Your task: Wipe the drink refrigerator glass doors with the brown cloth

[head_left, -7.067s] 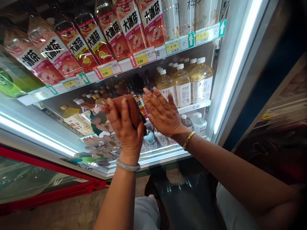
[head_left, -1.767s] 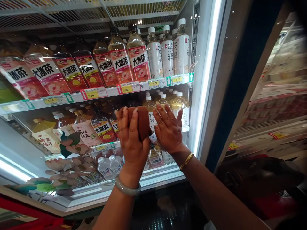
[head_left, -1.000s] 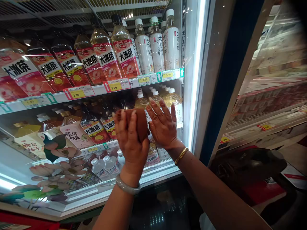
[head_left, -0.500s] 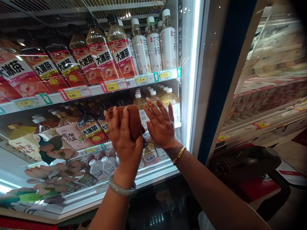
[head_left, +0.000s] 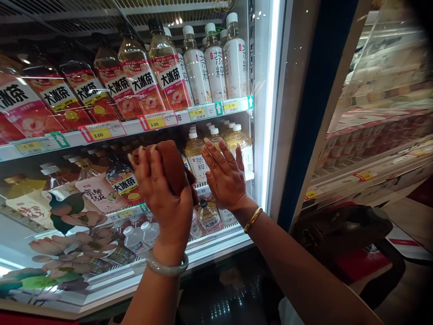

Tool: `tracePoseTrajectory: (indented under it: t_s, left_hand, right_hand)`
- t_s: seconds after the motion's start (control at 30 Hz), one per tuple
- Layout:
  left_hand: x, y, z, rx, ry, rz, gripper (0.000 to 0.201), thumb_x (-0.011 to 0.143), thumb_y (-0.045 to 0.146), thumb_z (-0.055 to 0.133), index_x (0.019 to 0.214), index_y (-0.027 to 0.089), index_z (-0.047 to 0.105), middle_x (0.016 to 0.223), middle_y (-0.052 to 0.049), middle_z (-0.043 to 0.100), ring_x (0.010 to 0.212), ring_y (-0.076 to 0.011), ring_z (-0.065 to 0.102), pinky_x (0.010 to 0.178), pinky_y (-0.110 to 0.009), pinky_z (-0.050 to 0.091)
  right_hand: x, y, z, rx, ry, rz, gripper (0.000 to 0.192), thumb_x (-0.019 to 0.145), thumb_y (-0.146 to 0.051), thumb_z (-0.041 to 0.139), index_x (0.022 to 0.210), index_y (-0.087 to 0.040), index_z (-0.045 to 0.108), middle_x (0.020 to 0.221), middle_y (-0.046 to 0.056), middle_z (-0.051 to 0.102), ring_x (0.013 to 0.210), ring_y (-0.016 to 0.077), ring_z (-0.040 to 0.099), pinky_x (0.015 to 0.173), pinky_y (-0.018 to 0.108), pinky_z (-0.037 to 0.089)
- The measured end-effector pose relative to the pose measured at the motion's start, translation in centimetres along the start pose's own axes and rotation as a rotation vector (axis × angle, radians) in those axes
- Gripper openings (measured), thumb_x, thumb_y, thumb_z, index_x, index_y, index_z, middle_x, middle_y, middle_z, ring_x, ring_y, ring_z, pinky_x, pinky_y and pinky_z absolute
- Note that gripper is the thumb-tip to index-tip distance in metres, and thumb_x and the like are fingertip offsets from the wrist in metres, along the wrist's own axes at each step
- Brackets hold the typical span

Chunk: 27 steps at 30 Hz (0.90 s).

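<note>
- Left hand, clutching the brown cloth against the fridge glass door, has slid toward 9 o'clock since half a second ago.
- Right hand stays flat, fingers spread, on the glass.
- Red bottle labels read "大冰茶"; price tag at 12 o'clock reads "3.00".

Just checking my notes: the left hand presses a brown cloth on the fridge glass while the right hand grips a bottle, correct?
Not quite. The head view shows the right hand lying flat and open on the fridge glass, gripping nothing. The left hand does press the brown cloth there.
</note>
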<state>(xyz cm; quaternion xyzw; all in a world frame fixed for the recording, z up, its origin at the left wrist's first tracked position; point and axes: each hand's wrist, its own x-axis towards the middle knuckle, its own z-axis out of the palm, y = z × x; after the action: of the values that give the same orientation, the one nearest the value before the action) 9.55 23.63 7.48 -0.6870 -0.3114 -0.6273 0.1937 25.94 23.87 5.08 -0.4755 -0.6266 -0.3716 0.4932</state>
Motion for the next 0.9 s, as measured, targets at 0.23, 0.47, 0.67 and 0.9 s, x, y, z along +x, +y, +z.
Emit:
tracePoseTrajectory:
  t_s: [0.23, 0.47, 0.67, 0.9]
  left_hand:
    - [-2.6, 2.0, 2.5, -0.065, -0.104, 0.162, 0.089, 0.087, 0.007, 0.058, 0.167, 0.031, 0.025, 0.173, -0.008, 0.031, 0.163, -0.0327, 0.021, 0.133, -0.057, 0.022]
    - [0.4, -0.4, 0.0, 0.010, -0.013, 0.085, 0.094, 0.086, 0.008, 0.063, 0.168, 0.031, 0.023, 0.174, -0.003, 0.027, 0.162, -0.0327, 0.022, 0.136, -0.055, 0.016]
    - [-1.6, 1.8, 1.9, -0.022, -0.113, 0.146, 0.090, 0.089, 0.011, 0.060, 0.168, 0.027, 0.021, 0.174, -0.008, 0.028, 0.164, -0.0326, 0.015, 0.135, -0.055, 0.017]
    - [-0.6, 1.5, 1.2, -0.047, -0.131, 0.145, 0.093, 0.086, 0.005, 0.057, 0.168, 0.028, 0.022, 0.175, -0.005, 0.027, 0.164, -0.0324, 0.016, 0.135, -0.055, 0.017]
  right_hand:
    - [-0.3, 0.0, 0.5, 0.024, 0.033, 0.029, 0.054, 0.104, -0.020, 0.035, 0.155, -0.025, 0.048, 0.163, -0.003, 0.049, 0.163, 0.0141, 0.024, 0.138, 0.044, -0.005]
    - [0.0, 0.6, 0.3, -0.039, 0.037, -0.033, 0.051, 0.108, -0.032, 0.035, 0.157, -0.024, 0.045, 0.165, 0.000, 0.047, 0.162, 0.0142, 0.025, 0.136, 0.044, -0.011]
    - [0.2, 0.5, 0.2, 0.015, 0.082, 0.025, 0.052, 0.108, -0.028, 0.029, 0.157, -0.025, 0.045, 0.162, 0.000, 0.051, 0.161, 0.0153, 0.028, 0.137, 0.049, -0.007]
    - [0.3, 1.2, -0.1, 0.004, 0.053, 0.024, 0.051, 0.107, -0.027, 0.036, 0.156, -0.026, 0.047, 0.165, 0.001, 0.046, 0.163, 0.0188, 0.022, 0.135, 0.053, -0.013]
